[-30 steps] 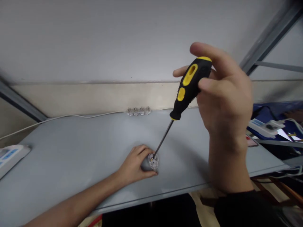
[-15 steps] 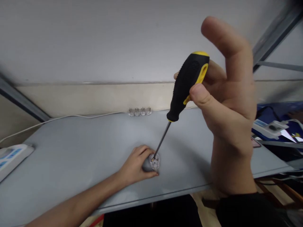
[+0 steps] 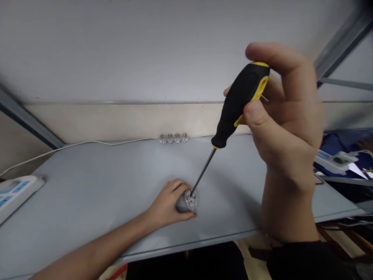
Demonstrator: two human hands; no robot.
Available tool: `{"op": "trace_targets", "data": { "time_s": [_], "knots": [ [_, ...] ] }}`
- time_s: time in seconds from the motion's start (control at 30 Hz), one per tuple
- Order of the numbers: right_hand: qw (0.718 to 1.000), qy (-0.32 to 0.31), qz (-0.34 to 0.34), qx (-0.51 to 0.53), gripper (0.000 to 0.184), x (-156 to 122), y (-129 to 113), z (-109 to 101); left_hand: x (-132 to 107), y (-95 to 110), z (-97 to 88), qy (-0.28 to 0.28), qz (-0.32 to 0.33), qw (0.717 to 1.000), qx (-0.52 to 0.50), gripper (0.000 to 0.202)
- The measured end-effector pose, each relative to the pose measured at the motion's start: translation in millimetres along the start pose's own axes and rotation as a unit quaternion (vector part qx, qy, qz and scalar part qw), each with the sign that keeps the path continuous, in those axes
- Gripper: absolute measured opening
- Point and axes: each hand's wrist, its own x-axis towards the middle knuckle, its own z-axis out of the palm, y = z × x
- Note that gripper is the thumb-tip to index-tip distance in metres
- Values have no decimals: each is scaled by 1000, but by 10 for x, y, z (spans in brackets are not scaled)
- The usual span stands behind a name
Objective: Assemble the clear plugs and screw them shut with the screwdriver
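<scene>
My left hand is wrapped round a small grey piece with a clear plastic plug part on its right end, near the table's front. In my right hand is a black and yellow screwdriver, pinched by the handle between thumb and fingers, with the index finger bent over its butt end. The screwdriver slants down to the left, its tip at a brass-coloured spot on the clear part. Whether the tip sits in a screw is too small to tell.
Several clear plastic plug parts with metal pins stand in a row at the table's back edge. A white cable runs along the wall. White power strips lie at the left and right. The grey table has metal posts beside it.
The screwdriver handle has leaned further right with my right hand. My index finger has come down onto its butt end. The left hand keeps its hold.
</scene>
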Motion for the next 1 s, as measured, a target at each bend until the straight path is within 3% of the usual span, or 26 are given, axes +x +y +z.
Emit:
{"op": "trace_targets", "data": {
  "time_s": [0.1, 0.23, 0.33, 0.47, 0.63, 0.77, 0.93, 1.0],
  "knots": [
    [999, -38, 10, -16, 44, -19, 15, 16, 5, 0, 0, -6, 0, 1000, 0, 59],
    [999, -39, 5, -16, 43, -34, -19, 40, 10, -1, -1, -7, 1, 1000, 0, 59],
    [999, -16, -7, -40, 42, -28, -65, 109, 11, 5, 1, -8, -3, 1000, 1, 57],
    [994, 71, -65, -46, 38, 3, -85, 191, 8, 6, 9, -1, -1, 1000, 1, 58],
    [999, 33, -25, 25, 36, 20, -30, 186, 6, -2, 8, -5, 2, 1000, 1, 57],
    [994, 97, -41, -17, 31, 29, 56, 158, 5, 2, 4, -4, 5, 1000, 4, 58],
    [998, 63, -14, 27, 27, 43, 104, 122, -6, -9, 13, -4, 7, 1000, 4, 59],
    [996, 88, -9, -11, 25, 40, 100, 114, -8, -19, 20, -3, 8, 1000, 5, 59]
  ]
}}
